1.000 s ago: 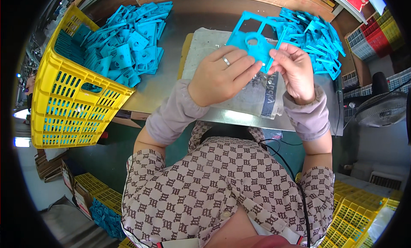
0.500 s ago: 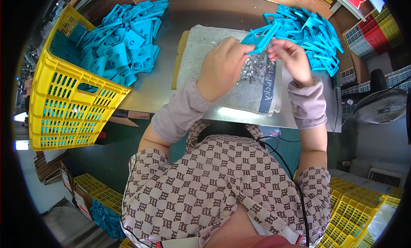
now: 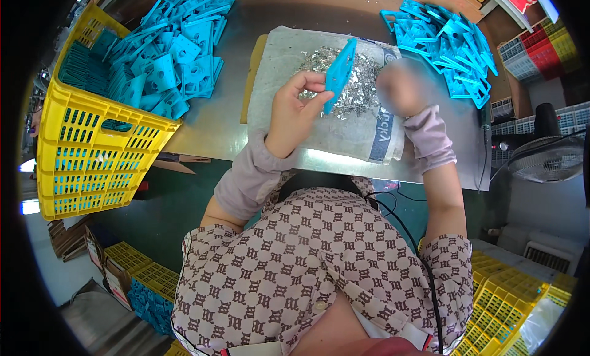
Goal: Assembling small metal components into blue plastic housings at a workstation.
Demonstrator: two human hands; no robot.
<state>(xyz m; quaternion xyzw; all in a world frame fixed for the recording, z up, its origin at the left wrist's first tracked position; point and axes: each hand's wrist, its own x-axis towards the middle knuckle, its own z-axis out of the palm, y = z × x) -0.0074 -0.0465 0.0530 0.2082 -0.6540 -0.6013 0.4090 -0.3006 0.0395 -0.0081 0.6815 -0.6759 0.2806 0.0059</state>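
Pinched by its lower edge, a flat blue plastic part [image 3: 342,67] stands on end in my left hand [image 3: 297,107]. Below it, many small shiny metal pieces [image 3: 353,93] lie heaped on a whitish cloth [image 3: 279,61] with a dark blue printed band. My right hand [image 3: 402,88] is over the cloth's right side, beside the metal pieces, and apart from the part. Motion smears its fingers, so whether it holds anything is hidden.
At the left, a yellow crate [image 3: 110,153] holds blue parts, with a pile of them [image 3: 190,48] beside it. Another blue pile [image 3: 445,45] lies at the back right. A fan [image 3: 547,159] stands right of the metal table [image 3: 236,131].
My left hand has come lower and nearer, turning the blue part upright on edge. My right hand has drawn away from the part and dropped a little toward the metal pieces.
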